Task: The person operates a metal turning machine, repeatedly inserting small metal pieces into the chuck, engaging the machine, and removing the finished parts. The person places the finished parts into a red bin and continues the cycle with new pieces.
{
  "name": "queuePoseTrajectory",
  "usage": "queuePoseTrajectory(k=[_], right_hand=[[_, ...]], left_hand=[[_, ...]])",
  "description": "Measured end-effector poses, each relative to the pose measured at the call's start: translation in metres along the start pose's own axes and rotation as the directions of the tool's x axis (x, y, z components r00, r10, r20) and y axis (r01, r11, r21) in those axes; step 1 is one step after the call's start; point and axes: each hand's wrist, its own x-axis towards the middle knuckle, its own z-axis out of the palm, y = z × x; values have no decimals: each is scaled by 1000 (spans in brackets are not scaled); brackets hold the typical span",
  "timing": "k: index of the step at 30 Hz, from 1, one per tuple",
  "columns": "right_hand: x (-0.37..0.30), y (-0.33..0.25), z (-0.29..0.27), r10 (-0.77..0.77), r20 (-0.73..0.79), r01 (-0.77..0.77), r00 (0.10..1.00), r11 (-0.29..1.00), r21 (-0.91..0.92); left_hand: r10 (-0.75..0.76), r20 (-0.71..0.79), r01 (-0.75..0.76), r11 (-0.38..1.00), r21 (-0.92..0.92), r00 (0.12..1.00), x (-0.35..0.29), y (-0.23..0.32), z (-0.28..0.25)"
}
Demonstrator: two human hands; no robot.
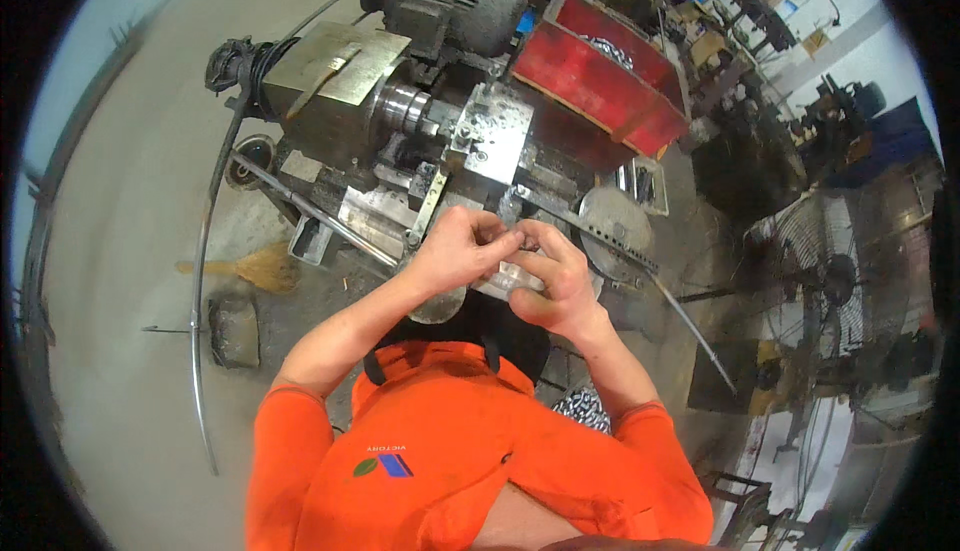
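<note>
My left hand (462, 248) and my right hand (556, 276) meet at the fingertips in front of a small lathe-like machine. Both are closed in a pinch; whatever lies between the fingers is hidden or too small to name. Just beyond them sits a shiny metal block (495, 129) on the machine. To its left is a round steel spindle (403, 108) coming out of a box-shaped housing (335, 61). A dark bar with a row of holes (590, 223) runs off to the right of my right hand.
An electric motor (455, 9) stands behind the machine, beside a red metal bin (600, 81) with small shiny parts in it. A long rod (325, 213) slants at the left. Further out are a straw broom (262, 267) and a large floor fan (825, 276).
</note>
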Motion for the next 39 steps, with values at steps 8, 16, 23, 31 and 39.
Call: queuePoseTrajectory(k=[8,16,23,31,39], right_hand=[[39,8,-1,-46,231,52,972,998,-20],[101,7,17,-189,378,180,906,982,59],[130,5,34,-319,353,304,879,947,100],[175,96,74,146,460,103,876,874,-475],[180,134,111,204,331,-100,921,947,-306]], left_hand=[[9,-16,-10,998,-61,1000,-1,0,-31],[25,-125,-30,999,-33,992,-4,7,-83],[17,-123,-10,998,55,992,-12,14,-116],[19,-428,211,850,483,904,-66,26,-218],[97,-689,652,252,715,718,-222,-23,-294]])
